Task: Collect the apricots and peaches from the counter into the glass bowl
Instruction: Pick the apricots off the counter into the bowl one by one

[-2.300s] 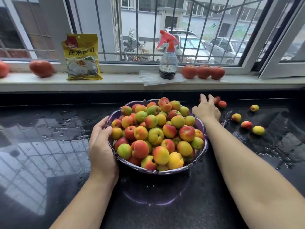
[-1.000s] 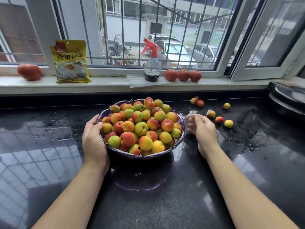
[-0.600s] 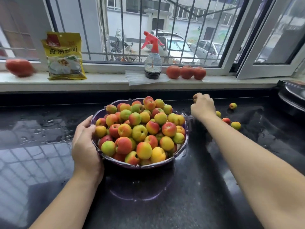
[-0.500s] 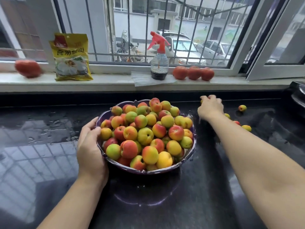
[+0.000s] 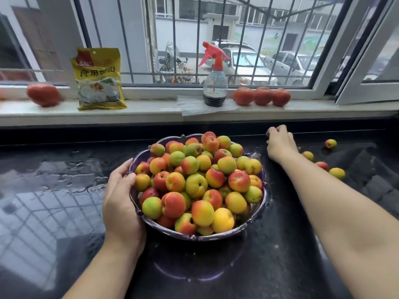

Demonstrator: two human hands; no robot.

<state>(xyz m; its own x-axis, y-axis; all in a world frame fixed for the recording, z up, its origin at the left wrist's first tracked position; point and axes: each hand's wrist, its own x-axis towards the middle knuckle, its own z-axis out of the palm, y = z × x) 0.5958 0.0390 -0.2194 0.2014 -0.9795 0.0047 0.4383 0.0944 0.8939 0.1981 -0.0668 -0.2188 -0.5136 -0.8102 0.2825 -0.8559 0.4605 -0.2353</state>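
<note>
Right hand: moved back to 1 o'clock of glass bowl, fingers curled, contents hidden.
Left hand: bowl rim gripped.
Loose apricots: four remaining.

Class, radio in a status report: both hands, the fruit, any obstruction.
Left hand steadying glass bowl rim. Right hand curled at counter's back edge, contents hidden. Four loose fruits on wet counter. Nothing in the way.
</note>
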